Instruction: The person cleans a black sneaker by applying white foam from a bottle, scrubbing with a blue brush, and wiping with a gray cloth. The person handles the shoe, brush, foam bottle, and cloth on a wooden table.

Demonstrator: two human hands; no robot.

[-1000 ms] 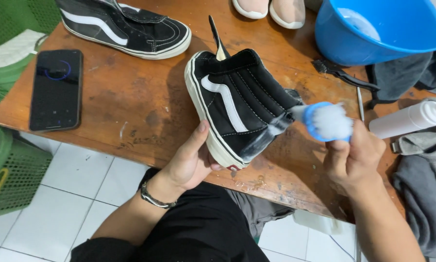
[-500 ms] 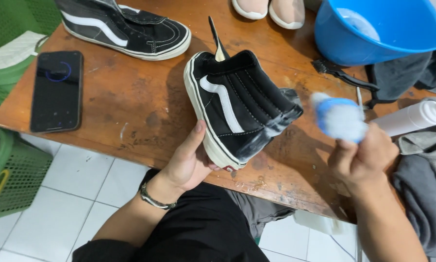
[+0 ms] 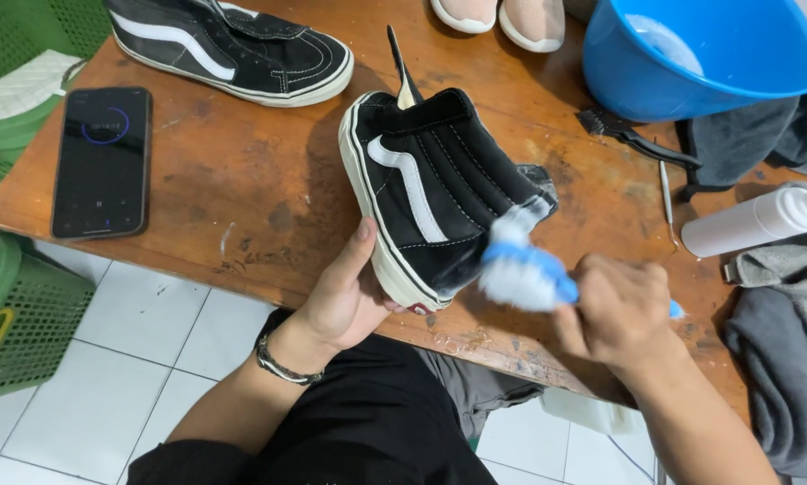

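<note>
Foam risked spattering the phone (image 3: pixel 101 163) at nine o'clock if the right hand (image 3: pixel 612 310), gripping the blue brush (image 3: pixel 522 269), scrubbed hard while the left hand (image 3: pixel 350 296) clasped the black sneaker (image 3: pixel 435 193) mid-tabletop (image 3: pixel 242 198).

A home shoe-cleaning corner: a worn wooden tabletop (image 3: pixel 242 189) over white floor tiles (image 3: pixel 125 359), with a blue basin (image 3: pixel 691 81), green laundry baskets (image 3: pixel 17 332) and rags (image 3: pixel 781 359).
</note>
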